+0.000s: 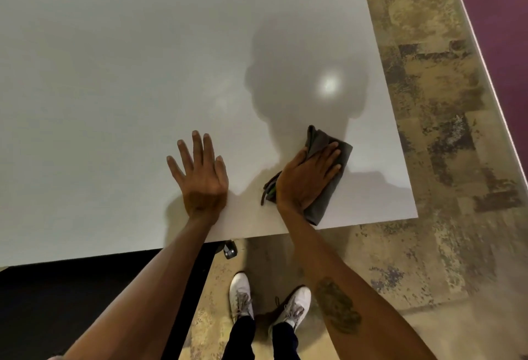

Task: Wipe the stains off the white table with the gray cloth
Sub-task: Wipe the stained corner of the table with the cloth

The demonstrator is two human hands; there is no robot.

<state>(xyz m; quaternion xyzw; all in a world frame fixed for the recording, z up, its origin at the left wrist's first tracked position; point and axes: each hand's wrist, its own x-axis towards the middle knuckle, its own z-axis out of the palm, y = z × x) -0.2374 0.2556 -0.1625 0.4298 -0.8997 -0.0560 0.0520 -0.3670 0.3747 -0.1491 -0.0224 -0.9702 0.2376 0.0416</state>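
Observation:
The white table (120,79) fills most of the view, with its near edge and right corner in sight. A folded gray cloth (328,196) lies flat near that right front corner. My right hand (303,176) presses down on the cloth with the palm and fingers spread over it. My left hand (201,173) rests flat on the bare tabletop to the left of the cloth, fingers apart and holding nothing. No distinct stains show on the surface; a shadow and a light glare (330,85) sit beyond the cloth.
Mottled brown flooring (445,131) runs along the table's right side and front. A caster wheel (230,249) shows under the near edge. My white shoes (241,294) stand on the floor below. A dark mat (71,296) lies at lower left.

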